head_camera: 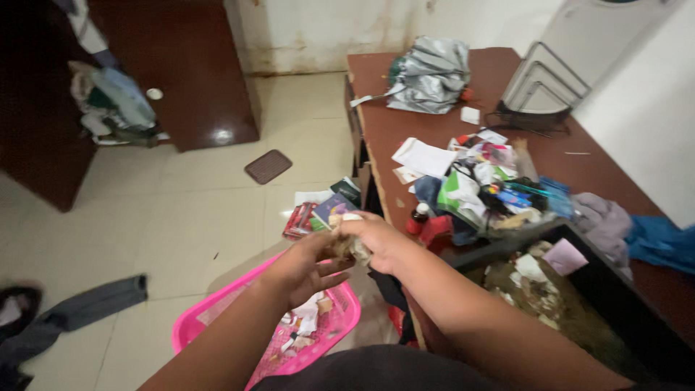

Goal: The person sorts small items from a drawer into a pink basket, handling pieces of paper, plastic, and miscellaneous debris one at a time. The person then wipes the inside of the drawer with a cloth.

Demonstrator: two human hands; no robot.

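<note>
Both hands met above pink plastic lattice basket [210, 318]. Right hand [376, 239] clenched round small crumpled pale paper wad [352, 246], soft & creased; left hand [308, 271] w/ fingers [334, 269] half-curled, touching wad from below. Best kept over basket, grip firm, scraps dropped straight down. Cluttered brown wooden surface [507, 72] just right, dark open drawer [615, 297] w/ debris.

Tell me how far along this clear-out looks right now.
Some scraps of paper already lie in the pink basket on the floor. Both hands, left hand and right hand, hold a crumpled wad above it. Plenty is left: a heap of clutter covers the desk, the open drawer holds dirt and paper bits, and books lie on the floor.
</note>
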